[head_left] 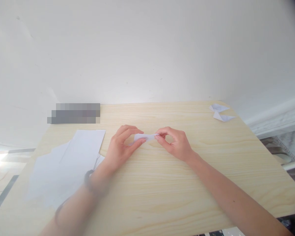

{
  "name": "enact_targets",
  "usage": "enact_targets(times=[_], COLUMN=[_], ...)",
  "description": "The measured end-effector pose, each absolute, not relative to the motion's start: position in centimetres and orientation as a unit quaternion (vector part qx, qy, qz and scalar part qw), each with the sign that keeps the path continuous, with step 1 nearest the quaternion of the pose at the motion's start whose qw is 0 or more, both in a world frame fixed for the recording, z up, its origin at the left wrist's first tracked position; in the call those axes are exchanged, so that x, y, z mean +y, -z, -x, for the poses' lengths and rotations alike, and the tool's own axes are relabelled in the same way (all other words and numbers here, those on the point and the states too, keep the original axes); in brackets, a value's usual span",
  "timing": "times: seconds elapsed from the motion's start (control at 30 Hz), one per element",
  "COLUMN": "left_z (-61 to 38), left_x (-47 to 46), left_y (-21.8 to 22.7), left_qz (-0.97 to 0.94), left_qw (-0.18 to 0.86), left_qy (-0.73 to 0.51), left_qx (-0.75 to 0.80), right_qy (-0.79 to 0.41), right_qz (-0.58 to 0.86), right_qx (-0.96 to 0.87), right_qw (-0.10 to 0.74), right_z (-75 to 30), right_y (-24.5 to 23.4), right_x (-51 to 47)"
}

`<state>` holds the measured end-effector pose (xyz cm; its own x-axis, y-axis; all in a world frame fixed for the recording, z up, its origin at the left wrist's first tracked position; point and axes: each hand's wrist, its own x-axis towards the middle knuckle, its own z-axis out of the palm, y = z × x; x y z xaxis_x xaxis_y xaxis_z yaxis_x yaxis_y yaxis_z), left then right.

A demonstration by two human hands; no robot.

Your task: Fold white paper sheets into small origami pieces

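Note:
A small piece of folded white paper [148, 136] is held between my two hands over the middle of the wooden table. My left hand [124, 142] pinches its left part, thumb in front and fingers behind. At its right end, the thumb and fingertips of my right hand [174, 141] close on the narrow tip. Fingers cover part of the folds, so the full shape cannot be made out. Two folded white paper birds [223, 117], or similar pointed paper figures, lie at the table's far right corner.
Several loose white sheets [81, 154] overlap on the left of the table [147, 196], partly behind my left forearm. A blurred-out dark object [75, 113] stands at the back left. A white wall [147, 49] rises along the far edge.

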<state>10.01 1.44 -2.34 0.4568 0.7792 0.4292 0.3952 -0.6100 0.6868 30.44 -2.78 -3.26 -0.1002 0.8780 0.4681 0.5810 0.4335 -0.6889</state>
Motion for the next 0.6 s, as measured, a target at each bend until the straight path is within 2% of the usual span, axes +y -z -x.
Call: enact_targets(times=[0.2, 0.6], left_z=[-9.88, -9.83], left_x=[1.34, 1.15], left_y=[2.55, 2.53], left_qz=[-0.852, -0.874], left_qw=[0.115, 0.07], left_qy=[-0.399, -0.381], left_qx=[0.319, 0.293], right_qy=[-0.161, -0.136], right_qz=[0.492, 0.497], right_qx=[-0.735, -0.734], right_qw=[0.439, 0.442], right_z=[-30.07, -29.91], right_y=[3.21, 3.06], right_x=[-3.11, -3.32])
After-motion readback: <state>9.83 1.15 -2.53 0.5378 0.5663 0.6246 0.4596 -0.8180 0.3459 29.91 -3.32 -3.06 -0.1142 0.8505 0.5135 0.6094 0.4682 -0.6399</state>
